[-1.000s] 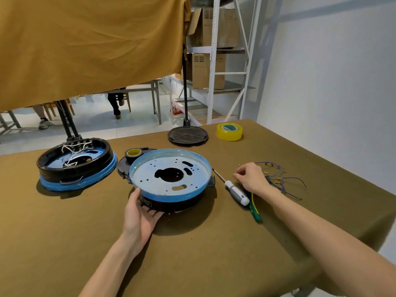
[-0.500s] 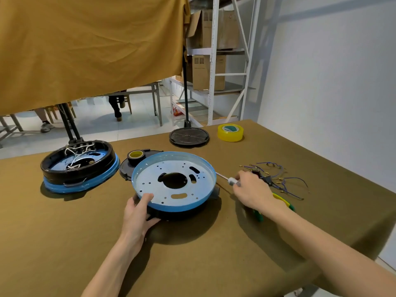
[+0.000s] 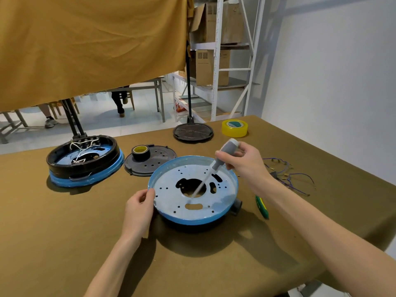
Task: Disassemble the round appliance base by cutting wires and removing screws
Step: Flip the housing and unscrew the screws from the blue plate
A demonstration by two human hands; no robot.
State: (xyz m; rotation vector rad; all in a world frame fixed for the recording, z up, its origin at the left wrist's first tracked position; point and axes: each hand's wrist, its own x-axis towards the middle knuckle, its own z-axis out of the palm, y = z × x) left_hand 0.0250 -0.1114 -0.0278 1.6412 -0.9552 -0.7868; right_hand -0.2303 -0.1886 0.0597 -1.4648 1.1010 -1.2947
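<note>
- table [image 3: 64, 243]: olive cloth cover, everything laid out within arm's reach; probably stops small parts rolling.
- round appliance base [image 3: 194, 219]: sits front-centre on the table, metal plate up so the screw holes face the person.
- second base [image 3: 85, 166]: parked well off to the left, white wires inside; looks queued, not in work.
- black cover [image 3: 154, 166]: lies flat just behind the worked base with a tape roll [image 3: 139, 152] on it, out of the way.
- left hand [image 3: 139, 209]: grip clamped on the base's near-left rim, likely to stop it turning under torque.
- right hand [image 3: 244, 163]: grip closed around the screwdriver [image 3: 222, 157] handle, shaft angled down, tip near the plate's central cutout; exact screw not discernible.
- cut wires [image 3: 287, 174]: loose pile on the right, so cutting seems done on this unit.
- green-handled tool [image 3: 261, 206]: dropped beside the base, right side, handy for reuse.
</note>
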